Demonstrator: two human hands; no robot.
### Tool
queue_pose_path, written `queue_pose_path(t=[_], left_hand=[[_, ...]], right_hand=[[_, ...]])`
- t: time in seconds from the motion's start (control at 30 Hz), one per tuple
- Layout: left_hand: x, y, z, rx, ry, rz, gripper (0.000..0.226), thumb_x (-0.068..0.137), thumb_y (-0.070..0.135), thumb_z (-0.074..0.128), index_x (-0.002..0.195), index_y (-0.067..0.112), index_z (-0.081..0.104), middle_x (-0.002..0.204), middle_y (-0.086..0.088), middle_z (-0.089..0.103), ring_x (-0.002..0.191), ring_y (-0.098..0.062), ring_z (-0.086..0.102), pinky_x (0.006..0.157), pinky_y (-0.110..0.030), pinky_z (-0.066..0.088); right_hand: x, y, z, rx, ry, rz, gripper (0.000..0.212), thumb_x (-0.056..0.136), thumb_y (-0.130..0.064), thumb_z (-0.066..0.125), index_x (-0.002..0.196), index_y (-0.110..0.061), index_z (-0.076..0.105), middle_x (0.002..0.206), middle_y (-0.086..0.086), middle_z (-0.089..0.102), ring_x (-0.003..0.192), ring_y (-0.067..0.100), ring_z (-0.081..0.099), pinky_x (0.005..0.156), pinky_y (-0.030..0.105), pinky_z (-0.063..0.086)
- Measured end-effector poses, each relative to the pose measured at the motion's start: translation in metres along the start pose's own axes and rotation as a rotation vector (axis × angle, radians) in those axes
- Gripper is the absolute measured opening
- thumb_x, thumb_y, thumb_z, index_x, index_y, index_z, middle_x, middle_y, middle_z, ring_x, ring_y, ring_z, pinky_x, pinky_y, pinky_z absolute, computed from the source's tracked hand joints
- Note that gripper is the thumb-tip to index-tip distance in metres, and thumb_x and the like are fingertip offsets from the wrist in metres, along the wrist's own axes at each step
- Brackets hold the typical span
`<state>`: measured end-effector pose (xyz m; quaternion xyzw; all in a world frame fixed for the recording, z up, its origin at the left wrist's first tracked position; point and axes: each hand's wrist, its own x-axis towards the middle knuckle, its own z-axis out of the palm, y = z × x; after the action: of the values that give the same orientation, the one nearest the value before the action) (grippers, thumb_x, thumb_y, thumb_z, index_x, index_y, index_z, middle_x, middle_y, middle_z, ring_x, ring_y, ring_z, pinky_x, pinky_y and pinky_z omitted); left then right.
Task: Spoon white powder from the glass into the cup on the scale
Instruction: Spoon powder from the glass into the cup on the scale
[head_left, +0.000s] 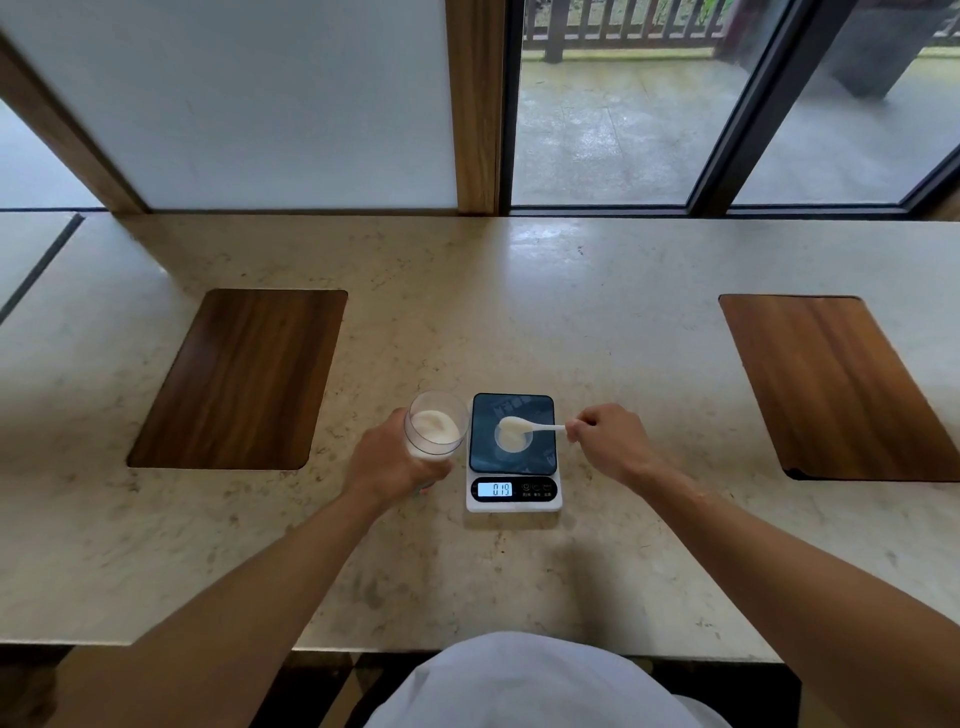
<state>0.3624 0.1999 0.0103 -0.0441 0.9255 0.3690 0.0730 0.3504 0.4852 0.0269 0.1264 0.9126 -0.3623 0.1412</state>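
A clear glass (435, 428) holding white powder leans toward the scale, gripped from the left by my left hand (387, 462). Just to its right stands a small digital scale (513, 499) with a dark top plate and a lit display reading 0.19. A small clear cup (514, 442) with some white powder sits on the plate. My right hand (610, 441) pinches the handle of a white spoon (524, 425), whose powder-filled bowl hovers over the cup's rim.
The pale stone counter (519, 322) has two inset wooden panels, one at the left (239, 379) and one at the right (836, 384). A wall panel and glass doors rise behind the counter. The counter's front edge lies close to my body.
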Motion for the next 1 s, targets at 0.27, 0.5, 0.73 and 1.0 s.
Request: queue_pose_path(t=[0.27,0.5,0.73,1.0], left_hand=[[-0.001,0.001,-0.002,-0.006,0.008,-0.003,0.084,0.055,0.046,0.092,0.128,0.024,0.057,0.112,0.004,0.068,0.094,-0.018,0.063,0.075,-0.027,0.047],[0.001,0.0,-0.004,-0.009,-0.003,-0.02,0.082,0.054,0.047,0.09,0.125,0.024,0.058,0.108,0.005,0.068,0.094,-0.02,0.064,0.079,-0.033,0.052],[0.0,0.001,-0.004,0.008,-0.001,-0.016,0.083,0.056,0.047,0.091,0.128,0.023,0.057,0.113,0.002,0.069,0.096,-0.021,0.064,0.08,-0.033,0.052],[-0.001,0.004,-0.002,0.002,-0.002,-0.007,0.084,0.057,0.046,0.091,0.13,0.023,0.056,0.117,0.001,0.068,0.097,-0.019,0.063,0.08,-0.03,0.05]], right_hand=[[0.003,0.002,0.005,-0.039,0.002,-0.014,0.029,0.096,-0.023,0.055,0.074,-0.015,0.071,0.061,-0.001,0.063,0.05,0.011,0.05,0.048,0.024,0.036],[0.005,0.001,0.012,-0.074,-0.003,-0.014,0.027,0.098,-0.023,0.053,0.085,-0.01,0.073,0.069,0.001,0.065,0.057,0.013,0.055,0.053,0.025,0.041],[0.005,0.002,0.012,-0.096,0.014,-0.032,0.03,0.097,-0.022,0.052,0.079,-0.01,0.073,0.067,0.006,0.067,0.055,0.016,0.056,0.052,0.028,0.045],[0.005,0.001,0.014,-0.161,0.046,-0.083,0.032,0.097,-0.023,0.052,0.075,-0.012,0.071,0.063,0.003,0.065,0.052,0.014,0.055,0.048,0.025,0.042]])
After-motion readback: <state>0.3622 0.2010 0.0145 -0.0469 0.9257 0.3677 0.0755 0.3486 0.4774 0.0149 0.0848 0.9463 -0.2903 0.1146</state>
